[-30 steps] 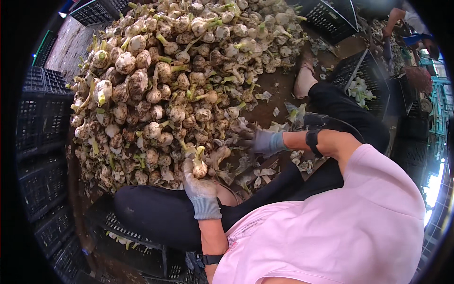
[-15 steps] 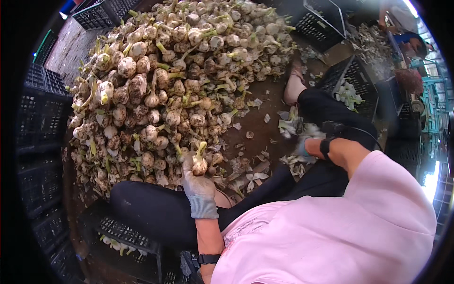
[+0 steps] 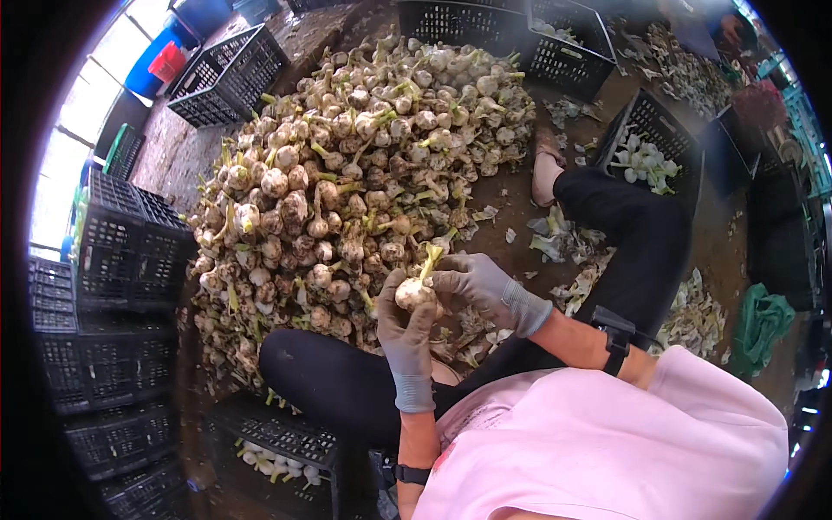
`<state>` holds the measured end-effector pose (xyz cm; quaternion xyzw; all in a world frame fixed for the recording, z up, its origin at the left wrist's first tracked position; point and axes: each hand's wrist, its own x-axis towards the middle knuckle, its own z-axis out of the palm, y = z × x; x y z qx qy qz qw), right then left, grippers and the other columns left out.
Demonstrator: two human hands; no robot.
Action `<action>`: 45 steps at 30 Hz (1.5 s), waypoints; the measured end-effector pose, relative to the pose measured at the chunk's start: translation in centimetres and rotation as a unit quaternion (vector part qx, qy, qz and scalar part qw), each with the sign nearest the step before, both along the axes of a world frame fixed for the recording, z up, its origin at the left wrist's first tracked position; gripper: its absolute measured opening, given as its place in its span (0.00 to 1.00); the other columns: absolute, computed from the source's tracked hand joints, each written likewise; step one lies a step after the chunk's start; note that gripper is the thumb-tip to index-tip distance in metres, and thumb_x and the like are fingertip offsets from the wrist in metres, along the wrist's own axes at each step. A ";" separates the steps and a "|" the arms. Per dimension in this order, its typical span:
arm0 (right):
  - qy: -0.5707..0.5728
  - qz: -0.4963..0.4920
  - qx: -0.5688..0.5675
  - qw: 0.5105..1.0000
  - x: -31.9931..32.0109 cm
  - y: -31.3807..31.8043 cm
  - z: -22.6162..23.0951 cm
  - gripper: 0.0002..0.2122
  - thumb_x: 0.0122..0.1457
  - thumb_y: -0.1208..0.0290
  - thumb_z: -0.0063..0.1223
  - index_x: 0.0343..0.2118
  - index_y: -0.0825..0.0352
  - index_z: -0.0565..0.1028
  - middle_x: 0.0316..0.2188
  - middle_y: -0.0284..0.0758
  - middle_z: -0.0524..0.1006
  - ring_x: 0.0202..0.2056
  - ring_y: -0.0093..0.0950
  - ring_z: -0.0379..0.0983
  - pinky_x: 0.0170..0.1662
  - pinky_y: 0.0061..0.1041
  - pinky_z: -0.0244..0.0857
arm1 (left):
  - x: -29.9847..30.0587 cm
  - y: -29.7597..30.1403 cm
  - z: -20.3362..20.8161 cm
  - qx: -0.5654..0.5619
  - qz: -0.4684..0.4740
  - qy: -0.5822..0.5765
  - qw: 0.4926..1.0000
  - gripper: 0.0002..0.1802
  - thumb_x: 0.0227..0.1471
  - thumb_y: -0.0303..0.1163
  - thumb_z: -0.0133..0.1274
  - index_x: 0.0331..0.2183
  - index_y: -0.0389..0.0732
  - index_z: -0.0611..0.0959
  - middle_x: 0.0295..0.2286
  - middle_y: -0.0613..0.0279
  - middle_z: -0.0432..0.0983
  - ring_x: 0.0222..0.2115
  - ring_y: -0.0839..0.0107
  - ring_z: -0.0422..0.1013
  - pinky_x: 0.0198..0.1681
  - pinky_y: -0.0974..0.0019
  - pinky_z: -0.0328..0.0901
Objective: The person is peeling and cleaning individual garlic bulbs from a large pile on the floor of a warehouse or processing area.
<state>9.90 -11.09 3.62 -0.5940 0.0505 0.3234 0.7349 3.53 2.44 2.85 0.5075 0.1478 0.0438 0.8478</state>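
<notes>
Wrapped in the gloved fingers of my left hand (image 3: 404, 340) is a garlic bulb (image 3: 416, 294), its short yellow-green stem pointing up. My right hand (image 3: 496, 291), gloved too, comes in from the right with its fingers closed at the bulb's side, by the base of the stem. Those fingertips partly hide what they pinch, perhaps the outer skin. Just beyond both hands lies a large heap of dirty garlic bulbs (image 3: 347, 191) with trimmed stems.
Peeled white bulbs lie in a black crate (image 3: 667, 121) at the right and in another crate (image 3: 276, 425) at the lower left. Stacked black crates (image 3: 108, 373) line the left. Papery skins (image 3: 568, 238) litter the floor beside my right leg. A green bag (image 3: 763, 325) lies far right.
My right hand has come over from beside my right leg to the garlic bulb. My left hand still holds that bulb. The view has shifted, showing more of the left side.
</notes>
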 end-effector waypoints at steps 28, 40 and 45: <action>-0.316 0.033 -0.141 0.938 -3.4 -1.7 -4.6 0.05 0.49 0.77 0.54 0.29 0.71 0.76 0.31 0.35 0.77 0.34 0.19 0.69 0.35 0.23 0.64 | -2.6 -1.0 -0.8 -0.245 0.012 0.248 0.937 0.31 0.52 0.65 0.41 0.30 0.46 0.77 0.18 0.65 0.73 0.10 0.76 0.60 0.09 0.75 0.47; -0.028 -0.038 0.017 0.999 -3.3 -3.9 -4.7 0.06 0.50 0.82 0.55 0.32 0.70 0.78 0.25 0.30 0.77 0.26 0.17 0.73 0.30 0.17 0.67 | -2.6 -3.2 0.2 0.012 0.052 0.136 0.989 0.18 0.60 0.47 0.41 0.42 0.44 0.74 0.25 0.66 0.73 0.14 0.78 0.63 0.11 0.79 0.52; 0.099 -0.083 0.079 0.988 -3.9 -3.9 -2.9 0.07 0.51 0.76 0.55 0.34 0.70 0.77 0.27 0.32 0.77 0.27 0.20 0.73 0.30 0.21 0.67 | -3.1 -1.1 -3.5 -0.014 -0.025 0.106 0.994 0.14 0.61 0.37 0.42 0.43 0.38 0.73 0.35 0.61 0.72 0.26 0.75 0.70 0.25 0.74 0.68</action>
